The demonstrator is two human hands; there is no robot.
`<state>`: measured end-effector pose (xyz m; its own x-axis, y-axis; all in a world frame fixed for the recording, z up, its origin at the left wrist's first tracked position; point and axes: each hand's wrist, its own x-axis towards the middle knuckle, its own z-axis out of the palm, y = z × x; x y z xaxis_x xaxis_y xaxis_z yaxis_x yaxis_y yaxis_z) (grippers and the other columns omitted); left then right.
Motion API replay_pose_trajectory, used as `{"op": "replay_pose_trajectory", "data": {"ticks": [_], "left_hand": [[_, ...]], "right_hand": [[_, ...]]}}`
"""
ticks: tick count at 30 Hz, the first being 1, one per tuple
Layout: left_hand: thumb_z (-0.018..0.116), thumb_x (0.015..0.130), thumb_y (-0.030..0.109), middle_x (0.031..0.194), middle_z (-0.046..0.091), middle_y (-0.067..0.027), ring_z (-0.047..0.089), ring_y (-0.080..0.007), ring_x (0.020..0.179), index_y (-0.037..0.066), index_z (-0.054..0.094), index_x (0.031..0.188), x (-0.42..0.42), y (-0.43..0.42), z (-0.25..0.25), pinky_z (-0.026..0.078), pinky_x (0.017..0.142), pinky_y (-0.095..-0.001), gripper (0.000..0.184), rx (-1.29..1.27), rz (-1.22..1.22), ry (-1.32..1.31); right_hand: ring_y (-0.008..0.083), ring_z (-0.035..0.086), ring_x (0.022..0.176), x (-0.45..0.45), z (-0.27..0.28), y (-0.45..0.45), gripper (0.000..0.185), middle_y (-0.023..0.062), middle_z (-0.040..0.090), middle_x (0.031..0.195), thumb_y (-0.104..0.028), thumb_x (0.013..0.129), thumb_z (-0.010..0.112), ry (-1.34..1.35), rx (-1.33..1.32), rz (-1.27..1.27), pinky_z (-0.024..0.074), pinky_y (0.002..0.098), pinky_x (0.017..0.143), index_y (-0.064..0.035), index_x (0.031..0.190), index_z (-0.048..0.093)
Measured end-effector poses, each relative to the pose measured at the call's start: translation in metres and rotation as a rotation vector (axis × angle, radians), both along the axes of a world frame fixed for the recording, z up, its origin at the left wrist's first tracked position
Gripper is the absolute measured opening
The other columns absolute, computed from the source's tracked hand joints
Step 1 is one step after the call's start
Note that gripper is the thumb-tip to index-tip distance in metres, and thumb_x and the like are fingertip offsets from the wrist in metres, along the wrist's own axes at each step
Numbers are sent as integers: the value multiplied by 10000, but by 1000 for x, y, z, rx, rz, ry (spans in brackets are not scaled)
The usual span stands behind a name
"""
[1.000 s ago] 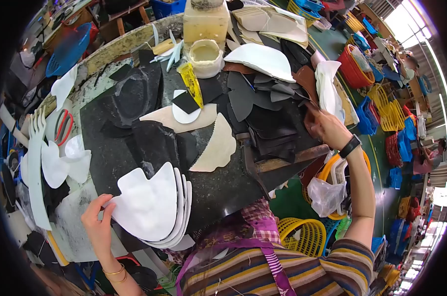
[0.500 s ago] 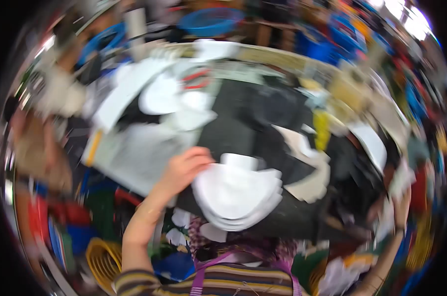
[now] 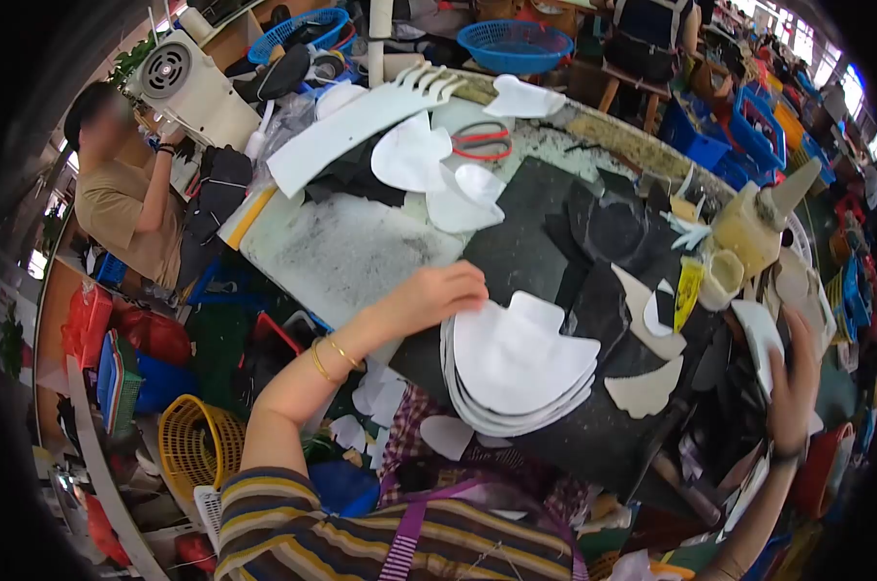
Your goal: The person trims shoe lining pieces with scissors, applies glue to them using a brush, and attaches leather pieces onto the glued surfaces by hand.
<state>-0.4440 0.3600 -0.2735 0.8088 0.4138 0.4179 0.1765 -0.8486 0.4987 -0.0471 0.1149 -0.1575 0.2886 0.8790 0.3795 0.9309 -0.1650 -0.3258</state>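
Note:
A stack of white cut-out pieces [image 3: 525, 353], rounded at the bottom with a tab on top, lies on the black work surface [image 3: 496, 247] in front of me. At the stack's upper left corner, my left hand [image 3: 443, 292] has its fingertips pressed together on the edge. My right hand [image 3: 795, 382] is at the far right with fingers apart, beside a curved white piece [image 3: 760, 339]. Whether it touches that piece I cannot tell. Beige cut pieces [image 3: 645, 387] lie between the stack and my right hand.
Red-handled scissors [image 3: 482, 141] and more white pieces [image 3: 409, 153] lie at the back of the table. A yellowish bottle with a spout [image 3: 748, 228] stands back right. Leftward, a person [image 3: 128, 198] sits by a sewing machine [image 3: 191, 87]. A yellow basket [image 3: 198, 441] stands below left.
The view has swung, so the table appears further right and sharper. My left hand stays at the stack's corner. My right hand remains at the far right, its fingers now visibly apart.

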Motion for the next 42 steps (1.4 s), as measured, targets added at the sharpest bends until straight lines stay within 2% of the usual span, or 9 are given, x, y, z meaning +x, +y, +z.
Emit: {"op": "replay_pose_trajectory", "data": {"ticks": [5, 13, 16, 18, 21, 28, 32, 35, 42], "left_hand": [[668, 771, 34, 976, 604, -68, 605, -210, 855, 61, 561, 1176, -5, 5, 10, 488, 738, -305, 419, -448, 10, 87], [686, 758, 35, 947, 599, -51, 611, -196, 825, 52, 640, 963, -9, 14, -2, 497, 716, -292, 211, -314, -67, 17], [688, 752, 37, 932, 600, -54, 622, -195, 769, 42, 627, 913, -9, 17, -7, 506, 670, -281, 173, -265, -117, -1], [690, 749, 37, 916, 600, -57, 624, -195, 730, 41, 618, 907, -10, 20, -8, 507, 635, -272, 175, -229, -157, -14], [695, 739, 36, 901, 604, -64, 625, -200, 715, 48, 613, 902, -12, 21, -8, 506, 617, -264, 183, -187, -171, 8], [677, 755, 90, 925, 601, -50, 595, -224, 796, 58, 599, 927, -12, 29, -12, 501, 647, -316, 192, -130, -187, 4], [730, 723, 72, 906, 625, -62, 604, -237, 791, 49, 630, 967, -11, 33, -7, 500, 677, -330, 264, -131, -116, -44], [725, 737, 64, 911, 639, -64, 616, -231, 790, 51, 624, 998, -14, 30, -7, 508, 676, -323, 280, -234, -68, -18], [707, 755, 26, 925, 655, -76, 649, -230, 774, 64, 592, 1017, -16, 23, -7, 523, 644, -297, 288, -237, -33, -39]], "right_hand": [[323, 551, 1045, -80, -74, 252, 328, 160, 600, 1096, -12, 845, 509, -161, -61, 819, 441, 399, 897, -42, 1169, 551], [318, 559, 1074, -163, -144, 444, 580, 159, 521, 1206, 65, 771, 517, -546, -133, 629, 494, 404, 856, -98, 1317, 407], [336, 581, 1043, -165, -118, 440, 482, 154, 571, 1139, -69, 780, 639, -540, -205, 636, 504, 397, 873, -78, 1240, 494], [381, 566, 1069, -164, -86, 441, 528, 225, 601, 1149, -349, 771, 565, -368, -430, 698, 442, 413, 923, -102, 1238, 566], [358, 624, 927, -150, -102, 482, 413, 187, 653, 993, -272, 803, 562, -403, -407, 753, 485, 438, 796, -66, 1160, 553], [310, 638, 791, -189, -66, 403, 336, 152, 637, 878, -175, 860, 534, -575, -411, 693, 496, 427, 636, -87, 1182, 495], [305, 589, 1003, -106, -58, 322, 627, 142, 571, 1127, 36, 734, 587, -404, -159, 776, 494, 413, 831, -100, 1327, 441], [301, 626, 878, -99, -51, 238, 614, 143, 613, 983, -51, 687, 672, 100, -205, 643, 497, 376, 763, -77, 1276, 500], [250, 517, 692, -129, -57, 149, 507, 83, 455, 780, -232, 584, 761, -72, -480, 614, 419, 377, 596, -106, 1042, 583]]}}
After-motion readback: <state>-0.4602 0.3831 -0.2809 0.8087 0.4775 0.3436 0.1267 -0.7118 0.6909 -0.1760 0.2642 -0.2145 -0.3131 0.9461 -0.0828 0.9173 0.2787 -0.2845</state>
